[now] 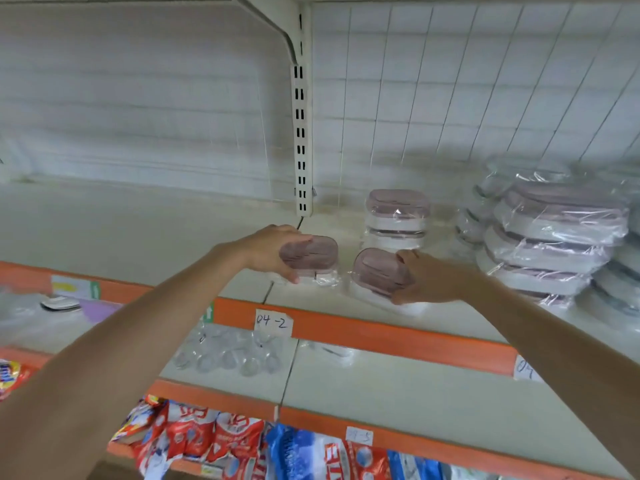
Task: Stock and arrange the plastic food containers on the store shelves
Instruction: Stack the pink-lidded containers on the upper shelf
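Forearms: both of mine reach in bare from the bottom corners, closest thing to the lens.
Left hand: fingers curled round the left container, thumb underneath at the front, so a proper grip on its left end.
Right hand: wrapped on the right container, fingers over its right end, thumb low in front.
Containers: small rounded oblong tubs, dusty mauve ribbed lids, white bases, each in clear crinkly wrap. Both sit at the front of the shelf, near each other but apart; the right one is tilted toward me.
Small stack: two more of the same, just behind the right container.
Big stack: larger oval ones, same mauve and white, glossy wrap, well to the right.
Shelf: smooth cream metal, orange front strip, paper tag reading "04-2".
Lower down: clear plastic cups, then red and blue snack bags, bit blurry.
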Demonstrator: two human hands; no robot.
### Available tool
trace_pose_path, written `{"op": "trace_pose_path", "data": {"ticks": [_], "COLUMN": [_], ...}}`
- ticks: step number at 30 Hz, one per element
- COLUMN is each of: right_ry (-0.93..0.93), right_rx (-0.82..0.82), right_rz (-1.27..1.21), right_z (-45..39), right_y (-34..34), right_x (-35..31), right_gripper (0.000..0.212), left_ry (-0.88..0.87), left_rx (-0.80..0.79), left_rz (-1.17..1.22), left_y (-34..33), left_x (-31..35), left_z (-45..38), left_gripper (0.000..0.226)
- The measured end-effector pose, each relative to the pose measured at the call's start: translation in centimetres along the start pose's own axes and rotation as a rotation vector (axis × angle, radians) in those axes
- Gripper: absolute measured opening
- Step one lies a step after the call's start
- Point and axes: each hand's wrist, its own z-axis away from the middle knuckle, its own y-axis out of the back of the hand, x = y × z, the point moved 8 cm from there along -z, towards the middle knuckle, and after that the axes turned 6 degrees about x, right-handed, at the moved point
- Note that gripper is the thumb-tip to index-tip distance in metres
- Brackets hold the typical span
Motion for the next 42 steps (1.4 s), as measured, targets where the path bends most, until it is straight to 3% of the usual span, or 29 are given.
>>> {"op": "trace_pose_path", "data": {"ticks": [3, 7, 13, 18, 23, 26, 29, 34, 37, 39, 42], "right_ry": [-0.055, -0.123, -0.219, -0.324, -0.415, -0.447, -0.481, -0.519, -0.492, -0.476, -0.491], "right_rx": [-0.014, 0.0, 0.038, 0.225, 0.314, 0.323, 0.286, 0.146, 0.104, 0.08, 0.065], "right_rz": [-0.002, -0.051, -0.041, -0.009, -0.056, -0.072, -0.097, -0.039, 0.019, 0.047, 0.057], "right_z": [-0.2, -0.2, 0.3, 1.5, 2.9, 3.7, 4.4, 4.6, 4.3, 4.2, 3.9], "right_y": [-0.6, -0.8, -0.8, -0.9, -0.9, -1.2, -1.1, -0.3, 0.5, 0.8, 0.7], "right_x": [-0.2, -0.1, -1.0, -1.7, -1.9, -1.9, -1.5, -1.0, -1.2, -1.2, -1.0], "right_gripper": [0.083, 0.085, 0.088, 0.093, 0.089, 0.089, 0.093, 0.097, 0.097, 0.102, 0.11], "left_ry": [-0.028, 0.025, 0.136, -0.068, 0.004, -0.061, -0.262, -0.389, -0.33, -0.249, -0.054], "left_rx": [-0.071, -0.048, 0.025, 0.139, 0.378, 0.44, 0.362, 0.028, 0.152, 0.205, -0.066], "left_rz": [-0.093, -0.22, 0.014, -0.091, -0.319, -0.358, -0.164, 0.158, 0.269, 0.194, -0.138], "left_y": [0.5, 1.4, 0.8, 0.6, 0.4, 0.6, 0.8, 0.5, 1.9, 2.3, -0.3], "left_x": [-0.9, -1.0, 1.6, 2.8, 4.0, 5.2, 5.5, 4.4, 3.5, 3.4, 2.5], "left_z": [-0.9, -1.9, -2.1, -2.1, -1.4, -1.6, -1.7, -1.3, -2.1, -3.2, -4.5], "left_gripper": [0.083, 0.067, 0.043, 0.034, 0.059, 0.043, 0.018, 0.044, 0.036, 0.029, 0.098]}}
